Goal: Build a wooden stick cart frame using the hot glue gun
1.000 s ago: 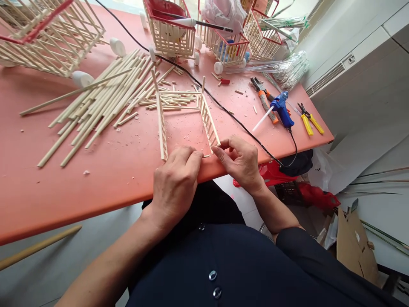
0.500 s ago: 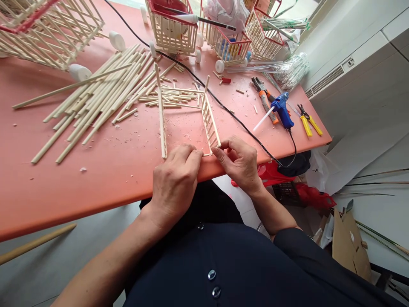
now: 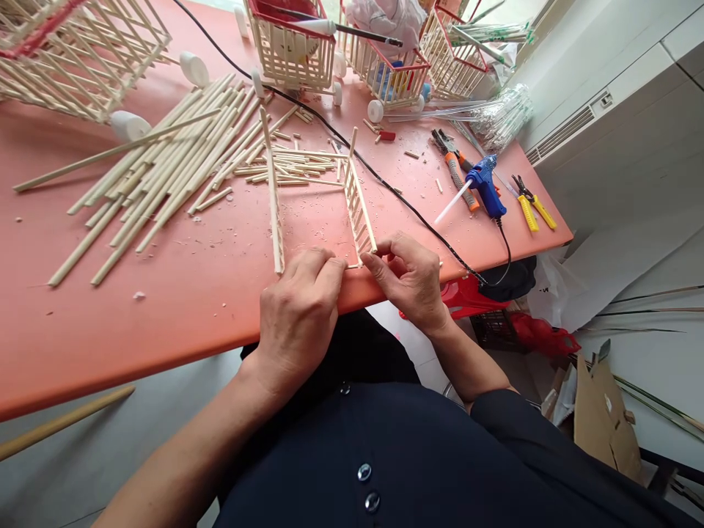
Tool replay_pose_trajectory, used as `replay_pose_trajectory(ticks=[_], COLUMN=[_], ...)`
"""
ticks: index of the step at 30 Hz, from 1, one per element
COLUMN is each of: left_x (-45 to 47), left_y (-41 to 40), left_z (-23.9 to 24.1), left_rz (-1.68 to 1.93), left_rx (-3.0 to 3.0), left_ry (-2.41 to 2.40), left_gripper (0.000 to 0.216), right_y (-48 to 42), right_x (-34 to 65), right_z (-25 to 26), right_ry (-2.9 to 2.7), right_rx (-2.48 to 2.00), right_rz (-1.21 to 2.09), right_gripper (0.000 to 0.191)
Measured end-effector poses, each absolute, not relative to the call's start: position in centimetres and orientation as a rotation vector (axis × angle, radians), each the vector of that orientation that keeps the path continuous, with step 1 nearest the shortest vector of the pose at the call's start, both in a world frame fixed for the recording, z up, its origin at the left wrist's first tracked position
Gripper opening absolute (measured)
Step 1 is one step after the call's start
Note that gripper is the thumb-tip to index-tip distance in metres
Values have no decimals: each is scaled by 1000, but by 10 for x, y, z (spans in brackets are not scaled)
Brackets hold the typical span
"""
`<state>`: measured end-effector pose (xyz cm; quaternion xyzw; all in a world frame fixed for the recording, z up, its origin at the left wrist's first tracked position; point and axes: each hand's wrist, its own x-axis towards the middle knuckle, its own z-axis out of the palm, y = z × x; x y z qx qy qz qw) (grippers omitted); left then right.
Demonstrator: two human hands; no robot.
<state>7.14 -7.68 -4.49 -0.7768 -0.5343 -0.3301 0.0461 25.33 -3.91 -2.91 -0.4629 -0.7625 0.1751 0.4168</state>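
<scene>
A half-built frame of thin wooden sticks stands near the front edge of the orange table (image 3: 181, 308). It has a left ladder-like panel (image 3: 273, 198) and a right ladder-like panel (image 3: 358, 209). My left hand (image 3: 300, 312) is closed, pinching a short stick (image 3: 352, 266) that spans the near ends of the two panels. My right hand (image 3: 410, 279) is closed too, its fingertips pinched on the near corner of the right panel where that stick meets it.
A pile of long wooden sticks (image 3: 165, 165) lies at left. Finished stick carts (image 3: 291, 51) stand at the back. A blue glue gun (image 3: 484, 187) with a black cord (image 3: 396, 194), orange pliers (image 3: 455, 170) and yellow cutters (image 3: 531, 209) lie at right.
Both hands stay pinched on the frame's near end; only the view has shifted slightly.
</scene>
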Motion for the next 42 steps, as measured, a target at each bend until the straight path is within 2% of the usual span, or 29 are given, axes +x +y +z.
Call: replay_pose_trajectory(ticks=[13, 19, 26, 29, 32, 36, 42], left_x=[71, 70, 57, 42, 28, 21, 26], left_y=[-77, -76, -104, -121, -126, -118, -108], left_z=[-45, -47, -49, -49, -49, -47, -41], left_rz=[-1027, -1047, -1389, -1458, -1380, -1225, -1197], left_rx=[-2353, -2402, -2311, -2136, -1980, -2085, -2126], left_ry=[-1584, -1634, -1381, -1659, -1816, -1788, -1879], left_gripper=[18, 25, 33, 18, 12, 22, 7], right_y=[-38, -39, -39, -39, -38, -37, -37], right_x=[253, 253, 253, 254, 253, 253, 254], right_z=[-31, -31, -30, -30, -31, -32, -33], right_ry=[-1902, -1906, -1896, -1892, -1884, -1873, -1866], right_rx=[-1084, -1128, -1126, -1118, -1079, -1065, -1090], right_rz=[447, 477, 490, 497, 497, 488, 530], right_gripper=[36, 38, 36, 37, 37, 39, 43])
